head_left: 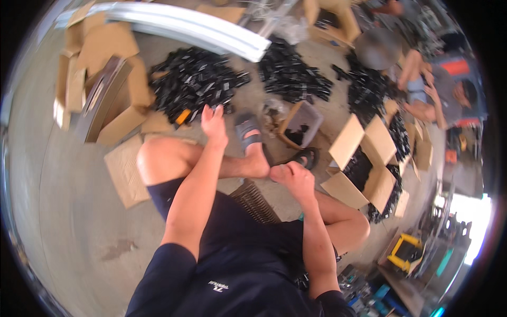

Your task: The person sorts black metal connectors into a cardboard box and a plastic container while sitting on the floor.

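My left hand [214,127] reaches over the near right edge of a heap of small black pieces [193,82]. Two of its fingertips stand apart, and nothing shows between them. An orange-yellow object [183,117] lies at the heap's near edge, left of that hand. Closed, with its fingers curled in, my right hand [297,182] is held beside my foot, near a dark sandal [306,157]. Whatever it may hold is hidden. Beyond it, a small open box [302,124] has a few black pieces inside.
More black heaps [293,74] lie farther off. Open cartons stand at left [132,87] and right [380,185]. A long pale metal profile [195,26] spans the far side. A co-worker [443,95] sits at far right. Flat cardboard [127,171] lies by my left knee.
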{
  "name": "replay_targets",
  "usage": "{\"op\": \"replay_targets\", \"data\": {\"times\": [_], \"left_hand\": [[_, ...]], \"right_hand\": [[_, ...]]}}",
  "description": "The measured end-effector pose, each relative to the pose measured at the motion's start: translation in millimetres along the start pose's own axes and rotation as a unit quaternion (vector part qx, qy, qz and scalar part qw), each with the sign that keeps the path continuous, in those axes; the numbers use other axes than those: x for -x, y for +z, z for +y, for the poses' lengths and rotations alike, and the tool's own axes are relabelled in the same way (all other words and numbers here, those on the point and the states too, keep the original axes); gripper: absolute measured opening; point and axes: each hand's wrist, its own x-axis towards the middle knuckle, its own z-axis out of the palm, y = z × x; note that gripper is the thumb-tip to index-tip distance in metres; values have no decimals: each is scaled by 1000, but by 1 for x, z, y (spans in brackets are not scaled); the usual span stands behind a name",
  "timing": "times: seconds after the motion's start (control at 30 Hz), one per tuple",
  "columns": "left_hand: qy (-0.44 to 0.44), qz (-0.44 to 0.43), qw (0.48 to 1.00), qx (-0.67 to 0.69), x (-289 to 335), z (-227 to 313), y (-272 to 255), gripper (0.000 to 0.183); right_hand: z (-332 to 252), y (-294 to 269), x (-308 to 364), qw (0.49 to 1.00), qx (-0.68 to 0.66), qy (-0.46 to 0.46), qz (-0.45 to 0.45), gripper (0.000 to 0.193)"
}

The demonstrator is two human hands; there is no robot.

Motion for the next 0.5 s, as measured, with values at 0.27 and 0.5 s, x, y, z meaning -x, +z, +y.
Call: {"op": "replay_targets", "data": {"times": [0.27,0.5], "left_hand": [[90,-266,899,-337,12,-54,-22,36],[208,-402,673,-585,57,-49,-28,33]], "right_hand": [[30,-91,-17,995,58,2,-84,28],[151,-182,-40,970,156,171,-79,37]]}}
